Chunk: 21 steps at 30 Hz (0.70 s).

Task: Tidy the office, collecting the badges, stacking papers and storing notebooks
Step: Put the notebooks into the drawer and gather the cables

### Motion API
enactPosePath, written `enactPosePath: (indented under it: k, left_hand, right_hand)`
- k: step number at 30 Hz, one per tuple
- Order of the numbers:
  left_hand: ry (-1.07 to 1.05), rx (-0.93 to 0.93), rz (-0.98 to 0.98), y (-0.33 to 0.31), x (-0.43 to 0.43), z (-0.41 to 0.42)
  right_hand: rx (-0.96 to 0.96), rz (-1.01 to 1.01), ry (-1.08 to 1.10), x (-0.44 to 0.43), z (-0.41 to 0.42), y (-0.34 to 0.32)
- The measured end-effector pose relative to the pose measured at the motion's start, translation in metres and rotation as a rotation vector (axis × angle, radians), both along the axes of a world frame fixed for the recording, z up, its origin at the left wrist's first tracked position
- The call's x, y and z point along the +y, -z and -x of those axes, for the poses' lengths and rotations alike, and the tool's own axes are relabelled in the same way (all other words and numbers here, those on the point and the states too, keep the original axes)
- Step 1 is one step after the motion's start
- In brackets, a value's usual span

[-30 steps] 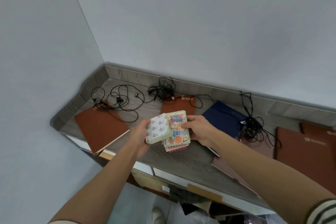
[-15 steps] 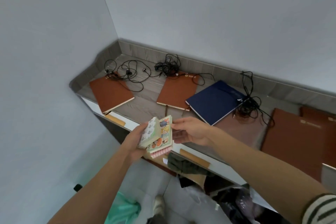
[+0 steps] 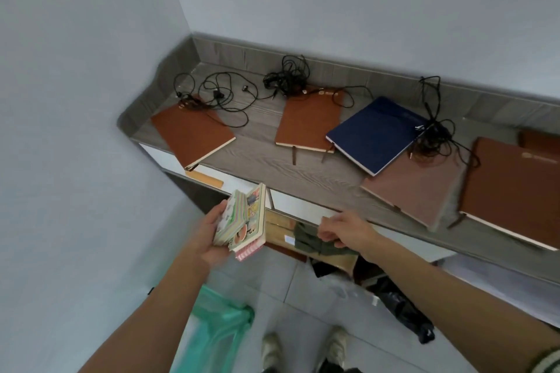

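Below the shelf edge, left hand (image 3: 209,239) clamped on small cartoon notebooks (image 3: 242,221), right hand (image 3: 342,230) loose, empty, writing unreadable.

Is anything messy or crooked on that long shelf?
Yes. Tangled black cables sprawl over the grey shelf. The blue notebook lies crooked, overlapping a pinkish one, and the left brown notebook pokes past the front edge.

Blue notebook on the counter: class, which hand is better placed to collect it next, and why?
Probably the right hand. It is empty, open and on the blue notebook's side. The left hand is full, gripping the small cartoon notebooks.
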<state>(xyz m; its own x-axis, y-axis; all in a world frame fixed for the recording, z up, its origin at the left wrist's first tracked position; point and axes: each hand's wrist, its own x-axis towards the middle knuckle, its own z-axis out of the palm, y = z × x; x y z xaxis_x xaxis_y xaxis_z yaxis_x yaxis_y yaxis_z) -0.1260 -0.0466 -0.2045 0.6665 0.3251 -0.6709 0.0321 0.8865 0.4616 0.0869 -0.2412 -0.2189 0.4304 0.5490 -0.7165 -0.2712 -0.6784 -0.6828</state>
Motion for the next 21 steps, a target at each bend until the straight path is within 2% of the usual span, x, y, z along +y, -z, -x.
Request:
enactPosePath:
  k: [3,5,7,9,13,16,21]
  left_hand:
    - [0.058,0.027,0.02,-0.003,0.009,0.012]
    - [0.105,0.071,-0.01,-0.005,0.015,0.018]
    - [0.134,0.102,-0.038,-0.007,0.02,0.023]
    - [0.15,0.11,-0.06,-0.009,0.026,0.03]
    - [0.214,0.102,-0.121,-0.014,0.038,0.047]
    - [0.248,0.099,-0.141,-0.017,0.047,0.058]
    - [0.247,0.079,-0.106,-0.02,0.054,0.06]
  right_hand:
    - [0.092,0.109,0.284,-0.005,0.02,0.024]
    - [0.246,0.106,0.601,-0.009,0.023,0.037]
    - [0.398,-0.041,0.908,-0.012,0.015,0.047]
    - [0.513,-0.203,1.102,-0.01,0.01,0.057]
    - [0.518,-0.345,1.272,-0.003,0.025,0.07]
    - [0.46,-0.331,1.332,-0.006,0.05,0.075]
    - [0.485,-0.333,1.349,-0.025,0.1,0.08]
